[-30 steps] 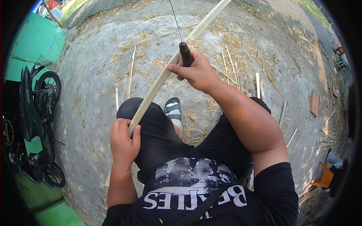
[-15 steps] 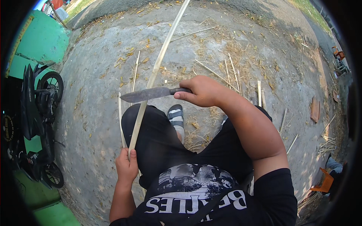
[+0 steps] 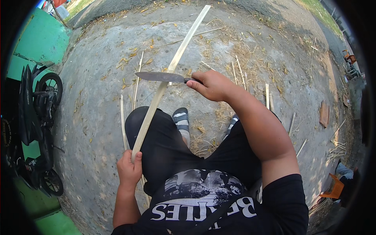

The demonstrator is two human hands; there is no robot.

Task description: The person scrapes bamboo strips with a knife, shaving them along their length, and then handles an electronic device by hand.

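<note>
A long pale bamboo strip slants up and away from my left thigh, its far end raised ahead of me. My left hand is closed around its near end, thumb on top, beside my left knee. In my right hand is the dark handle of a broad-bladed knife, fingers wrapped around it. The blade points left and lies across the strip around its middle, apparently touching it. Whether the edge bites into the strip, I cannot tell.
Thin bamboo sticks and shavings lie on the grey ground. A motorbike stands at the left by a green wall. To the right are a brown block, an orange chair and part of another person.
The knife has moved farther away along the strip, with my right hand. The strip's far end has come into view and swung to the right. My left hand has barely moved.
</note>
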